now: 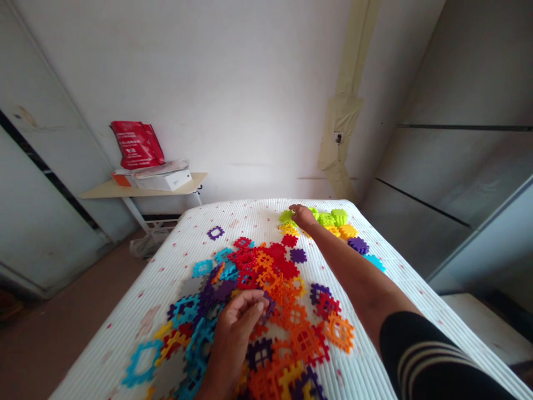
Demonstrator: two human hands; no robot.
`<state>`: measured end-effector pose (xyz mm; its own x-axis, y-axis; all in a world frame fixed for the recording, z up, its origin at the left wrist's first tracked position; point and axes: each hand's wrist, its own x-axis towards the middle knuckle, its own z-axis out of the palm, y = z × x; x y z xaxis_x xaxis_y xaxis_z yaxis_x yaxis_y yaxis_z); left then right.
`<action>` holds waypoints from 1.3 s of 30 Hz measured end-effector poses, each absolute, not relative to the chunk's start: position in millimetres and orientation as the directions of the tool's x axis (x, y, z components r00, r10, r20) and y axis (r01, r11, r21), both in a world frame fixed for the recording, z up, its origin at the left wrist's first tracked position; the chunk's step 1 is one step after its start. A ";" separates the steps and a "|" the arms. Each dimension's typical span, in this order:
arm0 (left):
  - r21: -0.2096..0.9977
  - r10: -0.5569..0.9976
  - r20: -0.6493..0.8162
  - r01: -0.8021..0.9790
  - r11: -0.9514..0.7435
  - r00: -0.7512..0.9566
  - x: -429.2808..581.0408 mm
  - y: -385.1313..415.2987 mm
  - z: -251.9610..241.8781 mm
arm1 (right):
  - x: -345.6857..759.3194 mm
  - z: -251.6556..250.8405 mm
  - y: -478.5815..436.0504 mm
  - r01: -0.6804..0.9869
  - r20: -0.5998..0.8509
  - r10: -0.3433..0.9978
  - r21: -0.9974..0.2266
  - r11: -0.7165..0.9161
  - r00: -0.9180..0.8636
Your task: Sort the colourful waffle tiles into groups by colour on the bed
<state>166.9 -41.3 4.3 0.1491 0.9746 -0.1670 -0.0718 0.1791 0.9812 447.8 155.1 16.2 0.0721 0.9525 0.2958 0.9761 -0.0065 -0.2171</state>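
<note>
My left hand (pixel 242 319) is over a mixed pile of notched plastic building tiles, its thumb and forefinger nearly together. A purple tile (pixel 268 306) shows right at those fingertips; whether it is gripped or lies beneath is hard to tell. Around this hand are orange window tiles (pixel 303 339), red tiles (pixel 246 258) and blue tiles (pixel 195 350). Stretched to the far side, my right hand (pixel 303 216) has its fingers bent at a light-green tile (pixel 286 218), seemingly gripping its edge. Yellow tiles (pixel 288 228) lie just in front of it.
Green stacks (pixel 339 215), yellow stacks (pixel 348 231), a purple stack (pixel 358 245) and blue tiles (pixel 375 262) line the right side of the white ribbed cover (pixel 175 266). A purple frame tile (pixel 216 232) lies apart. A side table (pixel 100 191) holds boxes and a red bag (pixel 135 145).
</note>
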 end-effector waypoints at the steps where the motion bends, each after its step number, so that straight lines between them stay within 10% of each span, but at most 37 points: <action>1: 0.980 0.974 -0.171 -0.072 0.183 0.148 167.3 -41.7 5.5 | 447.5 17.1 156.8 0.975 0.294 0.952 -0.221 -0.015 0.081; 39: 0.971 0.963 -0.212 -0.075 0.227 0.167 166.6 -43.8 5.4 | 434.8 19.6 165.7 0.975 0.312 0.933 -0.181 -0.127 0.179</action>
<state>166.6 -43.8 5.4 0.1675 0.9627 -0.2125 -0.0745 0.2273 0.9710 434.8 165.7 19.6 0.1795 0.9328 0.3124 0.9753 -0.1271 -0.1809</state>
